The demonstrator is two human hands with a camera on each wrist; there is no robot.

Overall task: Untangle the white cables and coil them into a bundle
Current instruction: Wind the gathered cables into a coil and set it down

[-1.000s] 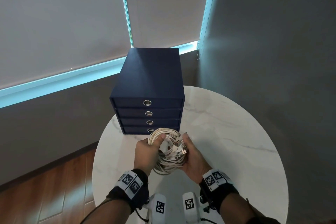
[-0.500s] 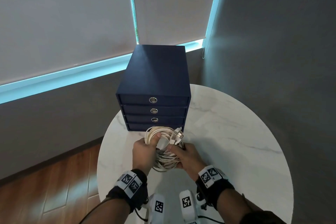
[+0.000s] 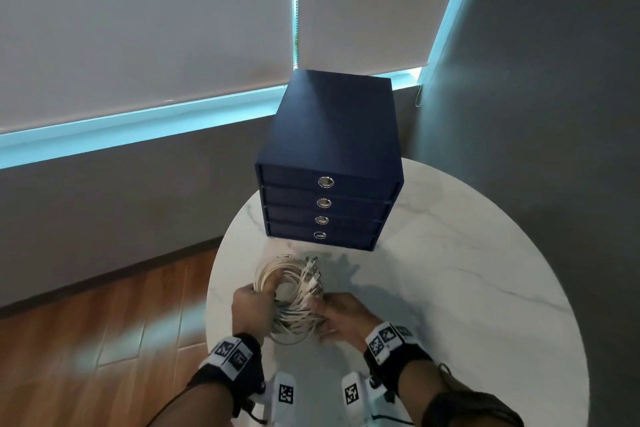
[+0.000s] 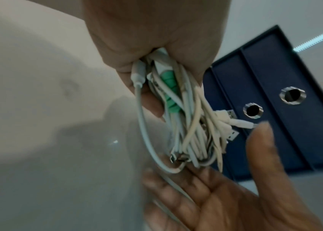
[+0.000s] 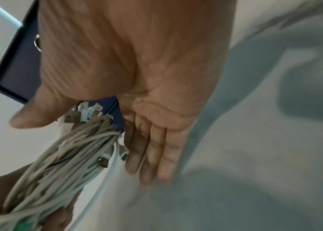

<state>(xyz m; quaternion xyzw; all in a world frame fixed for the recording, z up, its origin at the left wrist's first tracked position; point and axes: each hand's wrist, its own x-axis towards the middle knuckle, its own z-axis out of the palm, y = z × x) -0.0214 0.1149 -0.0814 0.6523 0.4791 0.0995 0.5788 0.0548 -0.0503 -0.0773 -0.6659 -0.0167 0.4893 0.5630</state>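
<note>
The white cables (image 3: 289,295) are already wound into a loose ring, held low over the near-left part of the round marble table (image 3: 450,288), just in front of the navy drawer unit (image 3: 329,163). The left hand (image 3: 250,310) grips the ring's left side, fingers curled tight round the strands w/ a green strain-relief (image 4: 169,81) poking out of the fist. That looks like the anchor, so the coil can't spring apart. The right hand (image 3: 341,314) is flat against the right side, fingers straight and pressed together, thumb apart; prob. cupping the plug ends (image 5: 73,117) to tuck them in, not gripping.

Vs half a sec ago: the bundle has dropped lower and tipped flatter toward the tabletop, the right hand has eased from pinching the plugs to an open palm, and the head view has swung left, so drawers sit further right. Coil looks all but done.
</note>
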